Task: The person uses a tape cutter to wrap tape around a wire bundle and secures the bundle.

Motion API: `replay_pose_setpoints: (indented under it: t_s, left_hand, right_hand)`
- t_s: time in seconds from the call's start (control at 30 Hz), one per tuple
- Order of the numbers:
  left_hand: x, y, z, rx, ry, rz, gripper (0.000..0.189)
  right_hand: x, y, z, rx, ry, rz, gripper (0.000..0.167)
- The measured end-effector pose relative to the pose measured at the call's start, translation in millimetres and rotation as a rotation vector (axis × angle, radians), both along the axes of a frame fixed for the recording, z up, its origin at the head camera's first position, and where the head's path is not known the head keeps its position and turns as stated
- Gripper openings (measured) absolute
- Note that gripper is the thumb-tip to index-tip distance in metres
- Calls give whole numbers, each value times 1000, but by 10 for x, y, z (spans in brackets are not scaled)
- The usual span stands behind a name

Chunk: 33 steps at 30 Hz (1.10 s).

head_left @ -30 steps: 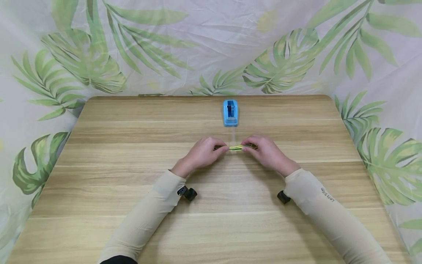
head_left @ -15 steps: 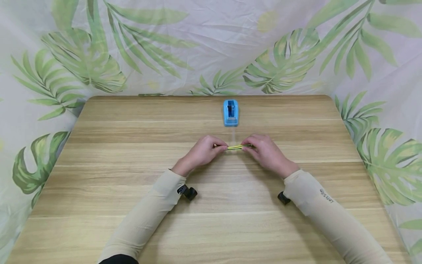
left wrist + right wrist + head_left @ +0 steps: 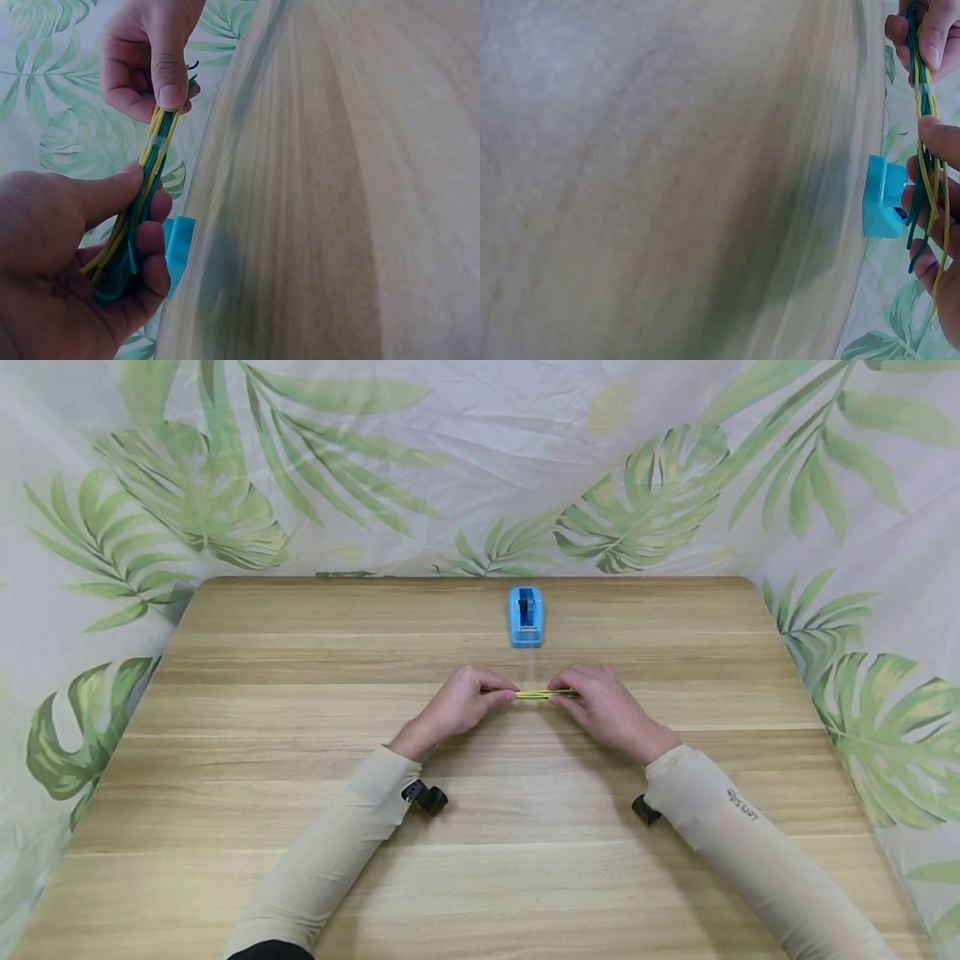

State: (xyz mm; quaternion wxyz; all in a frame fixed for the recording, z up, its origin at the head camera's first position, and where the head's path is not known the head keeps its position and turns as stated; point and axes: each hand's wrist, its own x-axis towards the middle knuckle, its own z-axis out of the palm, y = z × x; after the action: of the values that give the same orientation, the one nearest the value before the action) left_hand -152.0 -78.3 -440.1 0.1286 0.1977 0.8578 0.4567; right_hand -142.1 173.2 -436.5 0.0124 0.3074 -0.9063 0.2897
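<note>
A bundle of thin yellow and green wires (image 3: pixel 532 694) stretches level between both hands, over the middle of the table. My left hand (image 3: pixel 467 697) pinches its left end between thumb and fingers, and my right hand (image 3: pixel 600 703) pinches the other end. In the left wrist view, a clear shiny band (image 3: pixel 158 140) crosses the wires (image 3: pixel 154 166) between the hands. Loose wire ends (image 3: pixel 917 255) hang past the right-hand fingers in the right wrist view. Beyond the hands stands a blue tape dispenser (image 3: pixel 526 617).
A faint pale streak (image 3: pixel 532 665) runs from the dispenser toward the wires; I cannot tell whether it is tape or a reflection. The wooden table (image 3: pixel 300 643) ends at a leaf-print cloth (image 3: pixel 480 460) behind and at both sides.
Between the hands the wires show more yellow and less green than a second ago, so the bundle looks slightly turned. My left hand has shifted a little left; both hands still hold on.
</note>
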Motion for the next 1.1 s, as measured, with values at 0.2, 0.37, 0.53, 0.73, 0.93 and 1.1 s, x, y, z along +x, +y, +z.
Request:
replay_pose_setpoints:
  t_s: [0.2,0.37,0.53,0.73,0.93,1.1]
  left_hand:
    - [-11,-17,-32,19,59,-10,14]
    - [-15,-23,-38,21,81,-7,14]
    - [-15,-23,-53,13,115,-19,14]
    - [-13,-26,-81,7,166,-43,15]
    - [-17,-39,-93,12,189,-54,16]
    - [-26,-39,-90,7,203,-52,16]
  right_hand:
    - [-42,-1,81,8,-119,-10,11]
    - [-97,19,187,42,-267,-14,17]
    - [-172,53,234,53,-372,8,24]
    - [-257,85,244,83,-537,5,35]
    - [-316,102,240,103,-597,52,31]
    - [-324,121,245,70,-618,77,26]
